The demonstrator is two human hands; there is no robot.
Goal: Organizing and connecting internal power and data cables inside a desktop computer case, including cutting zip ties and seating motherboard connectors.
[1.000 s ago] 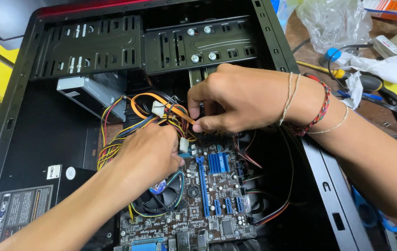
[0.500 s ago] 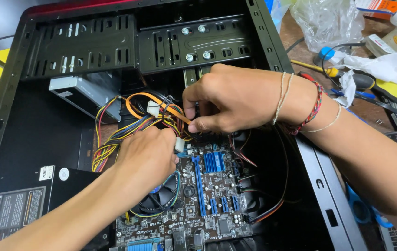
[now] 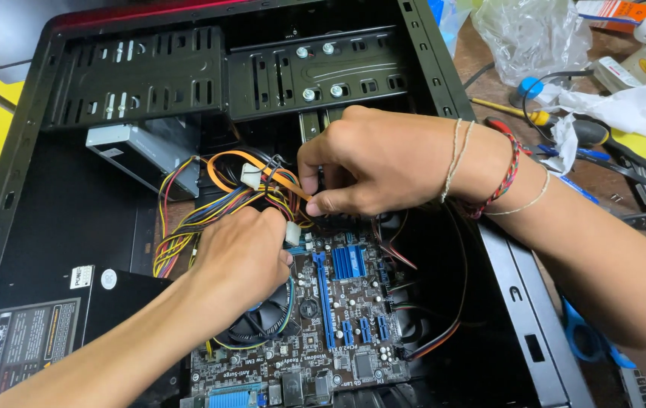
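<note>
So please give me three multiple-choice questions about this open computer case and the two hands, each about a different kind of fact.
1. Where is the power supply?
A. lower left of the case
B. on the desk outside
C. above the drive cage

2. What colour are the slots on the motherboard?
A. red
B. blue
C. white

3. How does the right hand meet the orange cable?
A. flat and apart from it
B. pinching it with fingertips
C. resting on the desk

Answers:
1 A: the labelled box sits at the lower left.
2 B: the long slots are blue.
3 B: thumb and finger close on the cable, while the left hand is in the wire bundle.
</note>
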